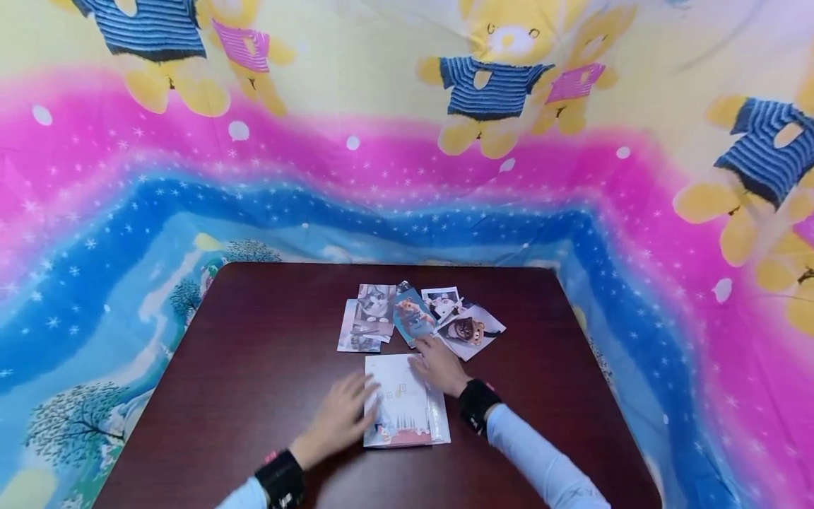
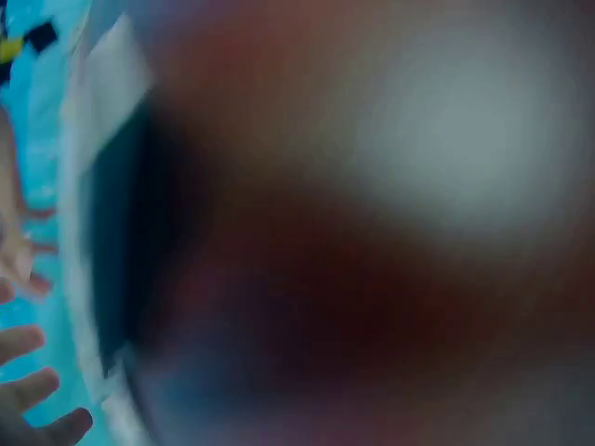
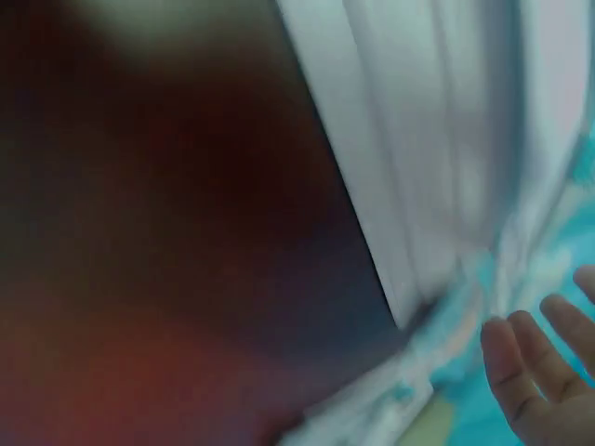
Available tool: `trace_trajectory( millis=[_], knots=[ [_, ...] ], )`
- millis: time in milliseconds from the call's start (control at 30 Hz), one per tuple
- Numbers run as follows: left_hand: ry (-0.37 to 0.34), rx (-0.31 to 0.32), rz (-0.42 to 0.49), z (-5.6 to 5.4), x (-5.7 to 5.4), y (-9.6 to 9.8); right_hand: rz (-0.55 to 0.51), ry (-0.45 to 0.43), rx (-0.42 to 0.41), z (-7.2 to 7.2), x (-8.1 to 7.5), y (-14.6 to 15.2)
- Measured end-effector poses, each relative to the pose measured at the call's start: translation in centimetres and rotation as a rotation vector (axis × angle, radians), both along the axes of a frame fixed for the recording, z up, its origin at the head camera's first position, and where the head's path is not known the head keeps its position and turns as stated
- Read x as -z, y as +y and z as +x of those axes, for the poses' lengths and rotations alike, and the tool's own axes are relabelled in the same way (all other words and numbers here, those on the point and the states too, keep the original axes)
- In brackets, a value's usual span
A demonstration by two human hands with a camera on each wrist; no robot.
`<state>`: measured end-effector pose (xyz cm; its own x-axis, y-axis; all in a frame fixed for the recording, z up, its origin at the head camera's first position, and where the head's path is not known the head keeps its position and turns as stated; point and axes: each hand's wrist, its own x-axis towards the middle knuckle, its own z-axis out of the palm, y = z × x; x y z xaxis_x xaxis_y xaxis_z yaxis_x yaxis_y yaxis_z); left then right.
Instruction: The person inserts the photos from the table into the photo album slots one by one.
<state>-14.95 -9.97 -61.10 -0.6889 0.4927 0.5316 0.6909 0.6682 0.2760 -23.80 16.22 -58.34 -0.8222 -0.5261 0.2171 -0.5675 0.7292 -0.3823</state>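
Observation:
A white printed sheet [image 1: 402, 399] lies on a clear plastic sleeve [image 1: 440, 420] at the table's middle, with a pink and red picture along its lower edge. At the sheet's left edge is my left hand [image 1: 337, 417], fingers extended and slightly blurred. Over its upper right corner lies my right hand [image 1: 441, 366], fingertips near the cards behind; whether they touch is unclear. In the left wrist view, spread fingers [image 2: 33, 386] show at the lower left. Loosely extended fingers [image 3: 539, 362] appear at the lower right of the right wrist view.
Several animal picture cards lie behind the sheet: a grey cat card [image 1: 375, 307], a teal card [image 1: 413, 314] and a bear-hat cat card [image 1: 469, 331] among them, partly overlapping. The dark wooden table [image 1: 273, 339] is bordered by a colourful bear-print cloth [image 1: 394, 177].

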Motion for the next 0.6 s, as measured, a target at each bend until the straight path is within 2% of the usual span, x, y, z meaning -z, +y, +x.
trace_trajectory(
  millis=[67, 133, 233, 300, 467, 600],
  knots=[
    [0.015, 0.012, 0.019, 2.2, 1.9, 1.0, 0.023, -0.034, 0.017, 0.7, 1.3, -0.5],
    [0.011, -0.006, 0.032, 3.8, 3.2, 1.6, 0.031, -0.053, 0.042, 1.0, 2.4, -0.8],
    [-0.014, -0.052, 0.044, 5.2, 4.1, 2.1, -0.009, -0.072, 0.078, 1.4, 3.2, -1.1],
    [-0.029, -0.059, 0.050, 5.5, 4.2, 2.2, -0.049, -0.079, 0.088, 1.6, 3.5, -1.3],
    [-0.037, -0.056, 0.068, 5.1, 3.4, 2.3, -0.154, -0.135, 0.082, 1.0, 3.0, -1.4],
    [-0.089, -0.111, 0.086, 4.4, 2.5, 2.5, -0.308, -0.162, 0.110, 0.3, 2.4, -2.0]
  ],
)
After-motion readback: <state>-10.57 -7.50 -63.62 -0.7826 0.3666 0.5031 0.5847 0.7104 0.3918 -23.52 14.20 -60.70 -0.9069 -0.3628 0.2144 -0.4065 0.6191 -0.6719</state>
